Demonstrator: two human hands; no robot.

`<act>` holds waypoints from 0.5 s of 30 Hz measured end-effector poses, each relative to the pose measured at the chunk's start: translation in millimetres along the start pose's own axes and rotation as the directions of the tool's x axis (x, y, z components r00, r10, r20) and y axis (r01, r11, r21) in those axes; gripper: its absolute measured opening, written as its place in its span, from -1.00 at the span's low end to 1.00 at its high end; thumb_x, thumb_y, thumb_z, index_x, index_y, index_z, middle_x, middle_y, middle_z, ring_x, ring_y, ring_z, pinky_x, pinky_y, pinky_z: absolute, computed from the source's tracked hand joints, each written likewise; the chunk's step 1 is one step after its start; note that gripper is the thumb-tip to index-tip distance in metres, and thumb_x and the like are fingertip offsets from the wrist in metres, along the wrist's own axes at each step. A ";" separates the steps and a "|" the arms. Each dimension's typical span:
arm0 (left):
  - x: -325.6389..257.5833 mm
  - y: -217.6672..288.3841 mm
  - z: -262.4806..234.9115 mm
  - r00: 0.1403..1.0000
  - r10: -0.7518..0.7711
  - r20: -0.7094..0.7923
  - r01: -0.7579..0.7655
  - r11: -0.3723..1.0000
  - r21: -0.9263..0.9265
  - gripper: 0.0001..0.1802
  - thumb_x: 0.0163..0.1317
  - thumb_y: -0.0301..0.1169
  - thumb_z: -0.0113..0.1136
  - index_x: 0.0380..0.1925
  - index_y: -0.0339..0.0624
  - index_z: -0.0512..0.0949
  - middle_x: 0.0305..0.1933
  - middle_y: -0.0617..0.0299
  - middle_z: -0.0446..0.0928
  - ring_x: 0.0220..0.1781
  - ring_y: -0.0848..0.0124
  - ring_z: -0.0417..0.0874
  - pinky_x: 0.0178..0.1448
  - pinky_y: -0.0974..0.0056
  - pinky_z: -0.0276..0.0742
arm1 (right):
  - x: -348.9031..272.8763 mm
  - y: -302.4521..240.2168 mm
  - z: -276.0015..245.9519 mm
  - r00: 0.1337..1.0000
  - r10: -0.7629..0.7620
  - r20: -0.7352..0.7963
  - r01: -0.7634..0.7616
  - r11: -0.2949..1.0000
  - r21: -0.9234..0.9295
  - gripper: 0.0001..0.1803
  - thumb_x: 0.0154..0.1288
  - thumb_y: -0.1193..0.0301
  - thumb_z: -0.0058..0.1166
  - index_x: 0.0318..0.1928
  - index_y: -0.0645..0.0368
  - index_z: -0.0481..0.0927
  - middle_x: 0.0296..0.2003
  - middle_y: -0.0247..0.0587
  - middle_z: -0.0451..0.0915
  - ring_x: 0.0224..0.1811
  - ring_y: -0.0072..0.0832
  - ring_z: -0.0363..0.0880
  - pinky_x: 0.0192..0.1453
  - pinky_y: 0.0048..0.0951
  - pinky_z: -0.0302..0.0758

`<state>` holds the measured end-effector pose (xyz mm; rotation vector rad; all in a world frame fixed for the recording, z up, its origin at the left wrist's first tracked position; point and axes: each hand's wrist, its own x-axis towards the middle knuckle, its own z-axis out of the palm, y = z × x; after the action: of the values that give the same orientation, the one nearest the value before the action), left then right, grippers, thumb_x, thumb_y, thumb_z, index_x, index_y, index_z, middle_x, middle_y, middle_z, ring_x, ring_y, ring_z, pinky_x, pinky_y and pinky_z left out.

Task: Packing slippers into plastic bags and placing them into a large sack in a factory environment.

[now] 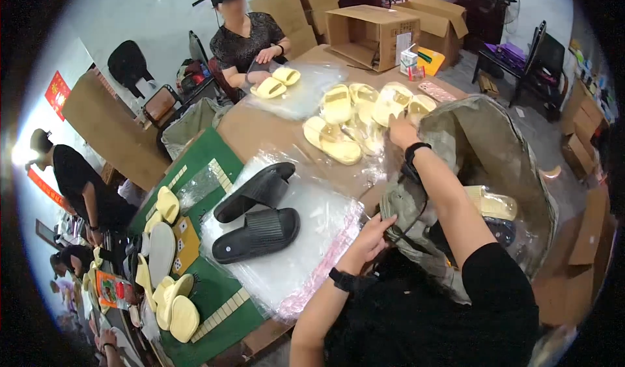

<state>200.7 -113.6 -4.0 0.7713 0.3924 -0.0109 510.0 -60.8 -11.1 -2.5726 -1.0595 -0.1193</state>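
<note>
My right hand (pixel 403 131) reaches across to a group of pale yellow slippers, its fingers closed at the near end of one yellow slipper (pixel 391 100); the fingertips are partly hidden. Close to my body, my left hand (pixel 370 242) grips the edge of a large grey sack (pixel 396 205). Inside that sack lie a yellow slipper in clear plastic (pixel 491 203) and dark footwear, partly covered by my right arm. A pair of black slippers (pixel 257 237) rests on a stack of clear plastic bags (pixel 306 253) to the left of my left hand.
Across the table a person (pixel 244 41) handles yellow slippers (pixel 276 82) over clear plastic. Cardboard boxes (pixel 364 31) stand at the back. More yellow slippers (pixel 176 302) lie on the green mat (pixel 218 289) at left. Another person (pixel 81 184) stands farther left.
</note>
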 end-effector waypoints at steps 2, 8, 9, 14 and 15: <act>-5.4 2.0 -8.5 1.000 0.020 -0.018 -0.020 1.000 0.001 -0.71 0.31 -0.39 0.00 -0.02 -0.28 0.37 -0.10 0.17 0.52 -0.14 0.45 0.60 -0.12 0.40 0.61 | -10.5 -14.4 -7.4 0.993 -0.085 -0.081 0.075 0.990 -0.119 -0.66 0.19 0.47 -0.23 -0.02 0.18 0.45 0.03 0.26 0.32 0.06 0.10 0.37 0.14 0.03 0.29; -2.1 -4.8 -8.8 1.000 0.013 0.024 -0.013 1.000 -0.028 -0.62 0.32 -0.38 -0.01 0.10 -0.29 0.31 0.05 0.14 0.47 0.06 0.34 0.50 0.15 0.26 0.43 | 11.7 -6.4 -31.5 0.986 -0.088 -0.139 0.072 0.990 -0.117 -0.74 0.11 0.52 -0.11 -0.16 0.18 0.50 -0.14 0.00 0.46 -0.03 -0.04 0.41 -0.03 -0.11 0.44; -0.9 -4.4 -7.8 0.999 0.019 0.034 -0.018 0.999 -0.031 -0.61 0.32 -0.37 -0.02 0.11 -0.28 0.30 0.05 0.14 0.47 0.07 0.34 0.50 0.16 0.26 0.41 | 19.2 -2.2 -33.9 0.993 -0.044 -0.107 0.037 0.997 -0.063 -0.77 0.14 0.52 -0.13 -0.18 0.18 0.48 -0.20 0.01 0.49 -0.08 -0.06 0.44 -0.03 -0.16 0.43; 0.9 -7.6 -16.3 1.000 -0.021 0.006 0.021 1.000 0.000 -0.64 0.32 -0.36 -0.01 0.08 -0.21 0.32 0.03 0.17 0.48 0.01 0.36 0.53 0.04 0.21 0.51 | 42.7 -23.6 -61.9 0.852 0.377 -0.364 0.031 0.658 0.753 -0.85 0.18 0.52 -0.13 -0.22 0.21 0.42 -0.29 0.00 0.48 -0.17 -0.19 0.44 -0.08 -0.28 0.34; 4.5 -11.8 -20.9 1.000 -0.012 0.019 0.012 1.000 -0.017 -0.65 0.32 -0.35 -0.01 0.07 -0.21 0.33 0.01 0.17 0.49 -0.01 0.36 0.54 0.01 0.20 0.53 | 43.6 -32.0 -70.0 0.823 0.364 -0.435 0.170 0.573 0.801 -0.87 0.19 0.54 -0.14 -0.23 0.21 0.40 -0.32 -0.07 0.46 -0.21 -0.26 0.43 -0.10 -0.34 0.34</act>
<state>195.9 -107.2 -27.1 0.7516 0.3788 -0.0258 522.9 -35.6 72.8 -1.5502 -0.5139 -0.2666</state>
